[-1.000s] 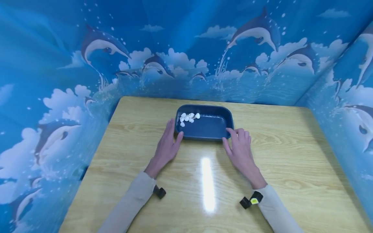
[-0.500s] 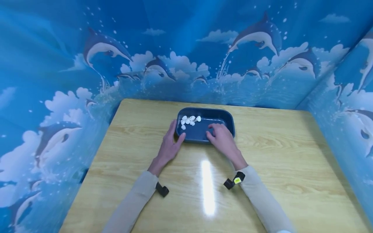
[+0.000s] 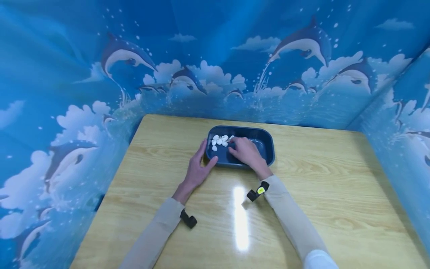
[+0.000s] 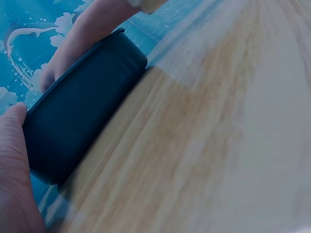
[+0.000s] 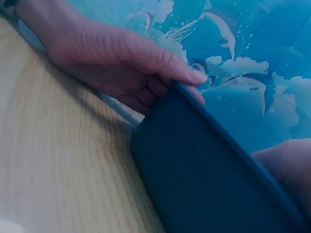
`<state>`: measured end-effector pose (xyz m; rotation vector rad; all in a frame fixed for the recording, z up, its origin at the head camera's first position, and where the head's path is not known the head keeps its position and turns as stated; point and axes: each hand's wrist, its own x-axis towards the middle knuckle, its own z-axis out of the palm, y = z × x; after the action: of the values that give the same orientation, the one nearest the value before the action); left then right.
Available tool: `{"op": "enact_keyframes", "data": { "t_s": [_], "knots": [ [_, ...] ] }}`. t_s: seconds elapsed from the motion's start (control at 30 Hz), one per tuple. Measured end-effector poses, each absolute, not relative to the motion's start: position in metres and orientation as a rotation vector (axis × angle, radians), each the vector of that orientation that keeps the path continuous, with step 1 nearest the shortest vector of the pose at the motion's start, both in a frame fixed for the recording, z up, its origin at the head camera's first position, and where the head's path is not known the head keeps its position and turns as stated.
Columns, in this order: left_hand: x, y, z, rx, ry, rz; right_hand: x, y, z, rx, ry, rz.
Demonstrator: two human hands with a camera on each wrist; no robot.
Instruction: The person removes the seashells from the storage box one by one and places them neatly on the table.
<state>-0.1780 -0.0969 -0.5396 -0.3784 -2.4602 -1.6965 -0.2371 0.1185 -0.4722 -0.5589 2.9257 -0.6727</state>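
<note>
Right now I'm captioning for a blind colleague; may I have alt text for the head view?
A person's right hand is in a blue tray beside small white pieces, while the left hand touches the tray's left end. The tray stands on a wooden table before a dolphin-printed backdrop.

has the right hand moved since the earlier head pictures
Yes. Against the blue tray in the head view, the right hand has gone left, from the tray's near right corner towards the white pieces inside.
</note>
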Motion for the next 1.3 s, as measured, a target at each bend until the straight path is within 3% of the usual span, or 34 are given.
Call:
{"op": "enact_keyframes", "data": {
  "t_s": [0.4,1.3],
  "knots": [
    [-0.179,-0.099,-0.540,-0.344,-2.475,-1.687,-0.255,0.108,-0.485,-0.757,2.898,-0.567],
    [-0.179,-0.100,-0.542,-0.377,-2.461,-1.652,-0.246,0.111,-0.471,-0.894,2.664,-0.556]
  ]
}}
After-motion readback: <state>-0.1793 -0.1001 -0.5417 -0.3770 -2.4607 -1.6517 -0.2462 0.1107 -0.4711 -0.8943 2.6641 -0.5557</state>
